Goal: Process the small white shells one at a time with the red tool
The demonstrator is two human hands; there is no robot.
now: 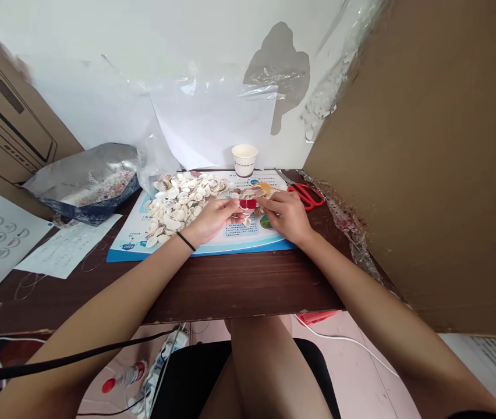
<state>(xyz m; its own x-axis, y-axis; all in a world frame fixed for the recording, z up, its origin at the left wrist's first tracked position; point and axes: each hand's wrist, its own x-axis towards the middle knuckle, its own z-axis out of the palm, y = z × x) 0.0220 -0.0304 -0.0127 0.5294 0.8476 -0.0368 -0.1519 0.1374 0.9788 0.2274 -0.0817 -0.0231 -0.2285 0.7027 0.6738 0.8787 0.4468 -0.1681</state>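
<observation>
Above the printed blue-and-white sheet (211,247), my left hand (213,220) pinches a small red piece (248,204) between thumb and fingers. Its kind is too small to make out; a pale shell-like bit shows just under it. My right hand (289,214) is closed, with its fingertips at the right edge of the same red piece. A wide heap of white and brownish seashells (182,201) lies left of my hands. Behind my fingers are a few more shells (252,192) and a round orange-yellow thing (266,187), partly hidden.
A paper cup (244,161) stands at the back by the wall. Red-handled scissors (307,195) lie right of my right hand. An open bag of small coloured bits (95,183) is at the left, near a white paper slip (67,249). A large cardboard sheet (431,174) borders the right.
</observation>
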